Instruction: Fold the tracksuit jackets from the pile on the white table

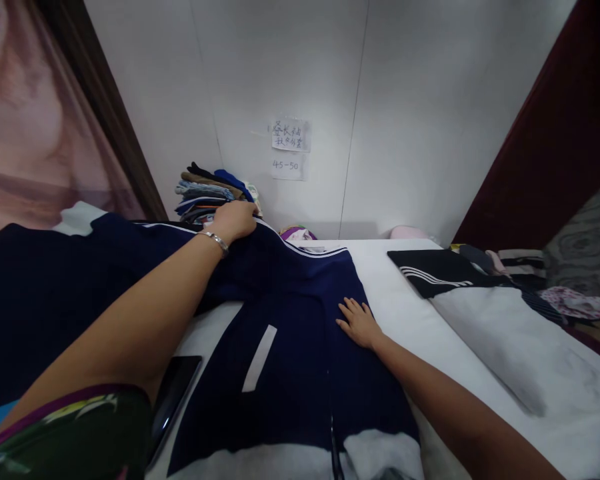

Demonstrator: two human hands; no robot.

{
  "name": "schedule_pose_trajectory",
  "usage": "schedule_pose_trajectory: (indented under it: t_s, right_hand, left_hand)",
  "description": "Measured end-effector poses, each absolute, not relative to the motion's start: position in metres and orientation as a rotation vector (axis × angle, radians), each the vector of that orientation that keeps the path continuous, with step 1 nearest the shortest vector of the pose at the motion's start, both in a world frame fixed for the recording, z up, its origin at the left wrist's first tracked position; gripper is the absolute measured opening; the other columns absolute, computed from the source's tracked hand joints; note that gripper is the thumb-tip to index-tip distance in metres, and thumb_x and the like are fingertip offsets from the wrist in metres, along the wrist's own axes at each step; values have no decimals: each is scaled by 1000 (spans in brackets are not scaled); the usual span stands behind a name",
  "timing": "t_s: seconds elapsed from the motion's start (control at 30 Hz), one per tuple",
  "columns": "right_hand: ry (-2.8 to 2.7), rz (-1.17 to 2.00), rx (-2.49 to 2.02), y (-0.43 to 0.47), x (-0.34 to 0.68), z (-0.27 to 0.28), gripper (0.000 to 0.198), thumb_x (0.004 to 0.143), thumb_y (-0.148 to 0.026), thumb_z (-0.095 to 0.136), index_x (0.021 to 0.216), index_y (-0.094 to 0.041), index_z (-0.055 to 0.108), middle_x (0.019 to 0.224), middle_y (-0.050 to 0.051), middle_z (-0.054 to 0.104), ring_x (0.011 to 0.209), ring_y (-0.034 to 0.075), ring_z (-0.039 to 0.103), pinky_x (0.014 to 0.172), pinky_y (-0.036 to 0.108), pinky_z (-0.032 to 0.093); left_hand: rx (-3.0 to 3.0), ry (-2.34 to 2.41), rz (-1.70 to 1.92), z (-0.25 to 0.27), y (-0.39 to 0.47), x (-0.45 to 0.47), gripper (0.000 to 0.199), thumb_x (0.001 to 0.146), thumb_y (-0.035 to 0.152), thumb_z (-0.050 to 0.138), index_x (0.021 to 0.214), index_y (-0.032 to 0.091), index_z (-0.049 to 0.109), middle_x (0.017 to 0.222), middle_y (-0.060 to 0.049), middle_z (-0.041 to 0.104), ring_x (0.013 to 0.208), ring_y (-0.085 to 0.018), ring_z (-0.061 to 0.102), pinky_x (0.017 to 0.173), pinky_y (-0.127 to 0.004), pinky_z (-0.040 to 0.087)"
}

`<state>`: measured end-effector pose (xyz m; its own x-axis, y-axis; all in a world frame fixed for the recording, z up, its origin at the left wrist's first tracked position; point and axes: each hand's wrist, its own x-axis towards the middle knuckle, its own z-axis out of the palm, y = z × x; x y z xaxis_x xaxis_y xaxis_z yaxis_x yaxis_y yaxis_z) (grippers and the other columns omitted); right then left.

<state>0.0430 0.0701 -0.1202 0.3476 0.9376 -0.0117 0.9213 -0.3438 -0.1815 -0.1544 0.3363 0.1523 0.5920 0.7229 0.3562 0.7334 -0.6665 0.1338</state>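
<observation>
A navy zip jacket [290,313] lies spread over the white table, with a pale pocket strip, white piping along the top and light grey at the hem. My left hand [236,220] is closed on the jacket's shoulder at the far side, its fingertips partly hidden behind the hand. On the jacket's right front, near its edge, my right hand [359,323] rests flat with fingers spread. One sleeve runs off to the left beneath my left arm.
A stack of folded clothes [210,193] stands against the wall. Handwritten paper signs [290,150] hang above. A black and grey garment [505,320] lies at right, with more clothes beyond. A dark tablet-like device [175,393] sits beside my left forearm. Dark navy cloth [35,300] covers the left.
</observation>
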Motion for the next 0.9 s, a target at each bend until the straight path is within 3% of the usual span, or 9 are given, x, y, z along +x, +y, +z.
schedule_pose_trajectory:
  t_s: [0.13, 0.23, 0.37, 0.43, 0.53, 0.6, 0.7, 0.8, 0.9]
  right_hand:
    - [-1712, 193, -2450, 71, 44, -119, 62, 97, -52, 31, 149, -18, 37, 158, 12, 26, 147, 29, 18, 116, 50, 14]
    - [-1707, 241, -2431, 72, 47, -118, 63, 96, -52, 34, 149, -17, 37, 158, 13, 25, 147, 29, 17, 116, 51, 13]
    - [-1701, 304, -2370, 72, 54, -119, 58, 93, -40, 45, 146, -18, 41, 156, 13, 31, 146, 30, 20, 117, 53, 13]
    - [-1686, 334, -2305, 72, 58, -120, 56, 88, -31, 53, 143, -21, 46, 154, 13, 35, 145, 31, 23, 117, 53, 13]
    - [-1538, 400, -2131, 73, 64, -119, 57, 78, -22, 63, 134, -21, 56, 149, 14, 44, 140, 34, 33, 116, 56, 13]
    - [-1439, 440, -2034, 73, 68, -117, 53, 73, -20, 67, 126, -21, 63, 139, 13, 55, 131, 36, 45, 114, 57, 19]
    - [-1362, 464, -1962, 73, 75, -112, 44, 78, -24, 60, 121, -22, 65, 119, 8, 69, 114, 31, 59, 105, 50, 38]
    - [-1189, 506, -1781, 70, 79, -108, 43, 83, -29, 51, 125, -22, 62, 108, 4, 73, 102, 25, 65, 95, 41, 50]
    - [-819, 674, -1545, 65, 79, -104, 40, 85, -36, 51, 121, -22, 62, 97, 2, 74, 90, 21, 69, 87, 36, 54]
  left_hand:
    - [-2771, -1065, -421, 161, 278, -139, 44, 80, 15, 54, 122, 19, 65, 116, -13, 68, 112, -32, 59, 96, -41, 44]
    - [-2888, -756, -311, 142, 212, -131, 45, 82, 15, 48, 123, 23, 64, 111, -11, 70, 106, -30, 63, 90, -40, 47]
    - [-3167, -163, -6, 75, 122, -133, 38, 79, 11, 50, 111, 22, 67, 107, -10, 71, 98, -26, 67, 84, -35, 50]
    - [-3195, -22, 164, 36, 90, -137, 31, 74, 9, 55, 99, 21, 69, 93, -9, 74, 86, -25, 70, 75, -33, 53]
    - [-3212, 65, 433, -2, 67, -137, 35, 77, 11, 50, 108, 17, 66, 95, -15, 73, 87, -30, 71, 71, -37, 54]
    - [-3275, 15, 496, -8, 66, -134, 44, 79, 13, 48, 121, 18, 62, 103, -17, 72, 93, -32, 70, 73, -40, 55]
    - [-3443, -32, 497, 0, 74, -127, 50, 83, 16, 44, 132, 22, 56, 117, -14, 70, 105, -28, 67, 83, -37, 53]
    - [-3589, -25, 407, 6, 78, -123, 49, 85, 19, 44, 132, 22, 57, 122, -11, 68, 111, -25, 64, 91, -33, 49]
    - [-3724, -56, 532, -4, 76, -120, 51, 84, 34, 52, 133, 20, 55, 119, -10, 69, 103, -24, 66, 85, -32, 51]
